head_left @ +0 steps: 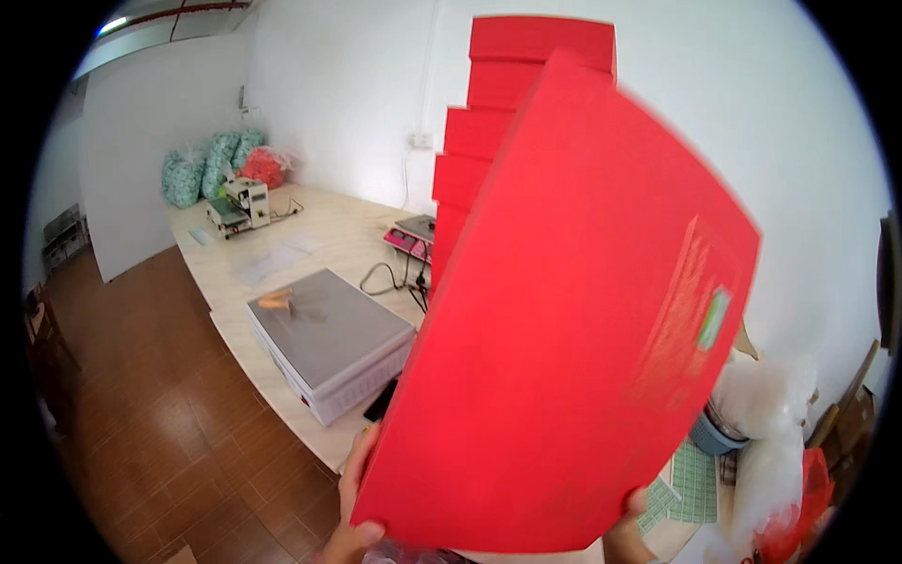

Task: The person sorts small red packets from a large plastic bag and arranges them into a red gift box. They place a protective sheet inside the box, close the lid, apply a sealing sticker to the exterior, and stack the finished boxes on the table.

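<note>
A large red box (554, 310) fills the middle and right of the view, held up at an angle, with a small green and white label on its right part. My left hand (360, 498) grips its lower left edge and my right hand (628, 517) grips its lower right, partly hidden behind it. Behind it rises a stack of red boxes (507, 38), whose lower part is hidden. Left of the held box, a scale (329, 329) with a grey plate lies on the cream table (319, 442), with an orange item on top and a dark object beside it.
A small machine (247, 202), a pink scale (402, 242) with cables, and bagged items (221, 162) stand farther along the table. At the right are a blue basket (714, 432), green sheets (693, 479) and white plastic bags (770, 395). A tiled floor (178, 395) lies at the left.
</note>
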A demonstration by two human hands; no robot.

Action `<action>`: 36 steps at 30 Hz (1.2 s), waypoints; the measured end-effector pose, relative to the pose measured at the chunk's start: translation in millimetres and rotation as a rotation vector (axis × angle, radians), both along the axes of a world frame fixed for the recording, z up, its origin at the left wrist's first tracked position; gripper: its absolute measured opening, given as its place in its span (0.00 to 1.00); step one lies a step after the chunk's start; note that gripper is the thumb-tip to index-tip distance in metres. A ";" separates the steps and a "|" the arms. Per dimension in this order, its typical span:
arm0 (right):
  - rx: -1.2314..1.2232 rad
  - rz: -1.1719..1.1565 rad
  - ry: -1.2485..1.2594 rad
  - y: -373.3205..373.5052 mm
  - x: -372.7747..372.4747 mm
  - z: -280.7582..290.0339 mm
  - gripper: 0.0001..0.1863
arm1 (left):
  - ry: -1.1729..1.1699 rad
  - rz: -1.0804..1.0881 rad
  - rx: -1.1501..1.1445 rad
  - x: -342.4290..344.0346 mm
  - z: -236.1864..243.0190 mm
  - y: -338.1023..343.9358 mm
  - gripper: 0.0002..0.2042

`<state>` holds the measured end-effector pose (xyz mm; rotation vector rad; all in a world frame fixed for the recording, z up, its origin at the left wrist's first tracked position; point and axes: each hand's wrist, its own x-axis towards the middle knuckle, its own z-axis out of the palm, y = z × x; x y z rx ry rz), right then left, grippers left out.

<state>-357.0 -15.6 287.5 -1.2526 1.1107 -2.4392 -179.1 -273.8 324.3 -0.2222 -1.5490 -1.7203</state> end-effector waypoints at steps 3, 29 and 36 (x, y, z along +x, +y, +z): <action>-0.221 -0.181 -0.088 -20.8 -31.0 108.1 0.39 | 0.025 -0.014 -0.023 -60.2 69.9 -20.2 0.53; 0.344 -1.096 0.275 -183.1 -229.9 549.8 0.48 | -1.363 0.171 -0.367 128.2 -144.1 -33.8 0.27; 0.090 -1.601 0.824 -204.2 -227.2 544.1 0.56 | -1.465 0.420 -0.579 173.5 -201.2 -6.6 0.30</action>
